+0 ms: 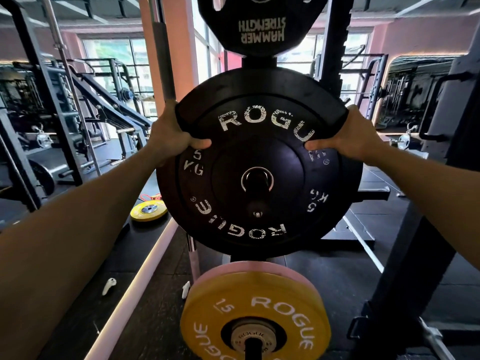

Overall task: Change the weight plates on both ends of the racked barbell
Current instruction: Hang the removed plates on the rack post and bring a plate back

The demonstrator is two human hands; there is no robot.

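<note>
Head view shows the left hand (172, 133) and right hand (350, 137) gripping the upper rim of a black rubber Rogue 5 kg plate (257, 162), fingers curled round it, on a storage peg (257, 181), where tilting could jam its hole.

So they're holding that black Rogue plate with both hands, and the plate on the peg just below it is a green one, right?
Not quite. The head view shows both hands, left hand and right hand, gripping the black Rogue plate, but the plate below is yellow, not green.
</note>
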